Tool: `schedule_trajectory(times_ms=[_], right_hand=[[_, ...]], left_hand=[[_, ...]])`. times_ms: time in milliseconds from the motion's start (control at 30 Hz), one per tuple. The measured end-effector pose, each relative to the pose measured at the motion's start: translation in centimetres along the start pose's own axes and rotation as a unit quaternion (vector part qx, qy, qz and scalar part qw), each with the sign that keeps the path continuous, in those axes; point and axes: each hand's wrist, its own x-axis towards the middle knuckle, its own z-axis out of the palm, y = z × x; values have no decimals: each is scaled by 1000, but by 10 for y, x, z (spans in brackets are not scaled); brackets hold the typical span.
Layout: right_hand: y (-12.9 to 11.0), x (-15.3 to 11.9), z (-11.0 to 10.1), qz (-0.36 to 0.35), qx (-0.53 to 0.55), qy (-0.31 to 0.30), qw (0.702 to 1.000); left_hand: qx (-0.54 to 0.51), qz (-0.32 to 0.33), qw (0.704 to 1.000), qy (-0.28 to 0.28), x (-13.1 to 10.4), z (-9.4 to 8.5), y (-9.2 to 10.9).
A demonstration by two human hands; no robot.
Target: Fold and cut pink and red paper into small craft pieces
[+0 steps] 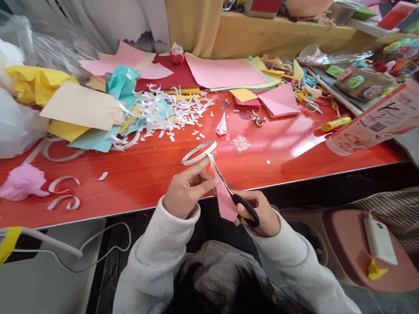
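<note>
Your left hand (183, 195) had thumb and forefinger pinching the upper part of the pink paper (225, 202), which hung in front of you, near the edge of the red table (295, 161). Your right hand (265, 216) was curled around the black handles of the scissors (252, 213), whose blades lay along the paper's right side. A white strip (211, 160) ran from the tape roll (209, 150) to the paper's top. Beyond your hands, white scraps (175, 112) lay heaped on the table.
</note>
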Motion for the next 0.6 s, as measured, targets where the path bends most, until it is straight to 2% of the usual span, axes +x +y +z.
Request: schedule_trajectory(times_ms=[233,600], right_hand=[[-7,4,-4,-2,-14,-40,999],[-3,3,1,-20,-21,7,1000]], left_hand=[[0,-16,1000,-9,0,1,3],[32,9,999,-24,0,-2,0]])
